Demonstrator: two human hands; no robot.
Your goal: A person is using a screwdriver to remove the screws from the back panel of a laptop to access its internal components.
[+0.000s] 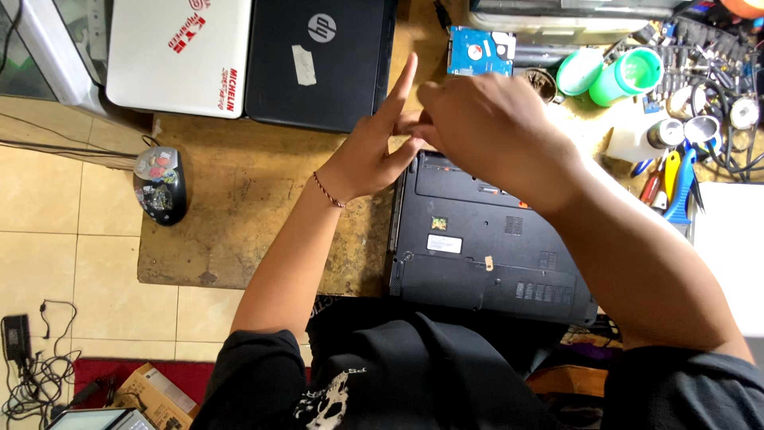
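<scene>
Two bare hands meet above the far edge of a black laptop (pixel 485 247) that lies upside down on a worn wooden table (pixel 239 215), its underside with vents, a white label and a small sticker facing up. The left hand (pixel 374 151) is partly open: its forefinger points straight away from the body, the other fingers curl loosely, and a thin red cord bracelet (pixel 328 189) circles the wrist. The right hand (pixel 485 131) is turned back-up with the fingers bent down and bunched against the left hand's fingers, so the two touch just over the laptop's rear edge; whether anything small is pinched between them cannot be told, since the right hand hides the spot. The upturned laptop sits near the table's front edge, right of centre, close to the person's black shirt. Farther back on the table lie a closed white laptop (pixel 179 56) with red stickers and, just beside it, a closed black laptop (pixel 318 60) with a strip of tape on its lid. A bare hard drive (pixel 479 52) lies beyond the hands. To the right stand two green cups (pixel 629 76), with pliers and blue-handled tools (pixel 680 187) crowded near them. A sticker-covered mouse (pixel 161 185) rests at the table's left edge.
</scene>
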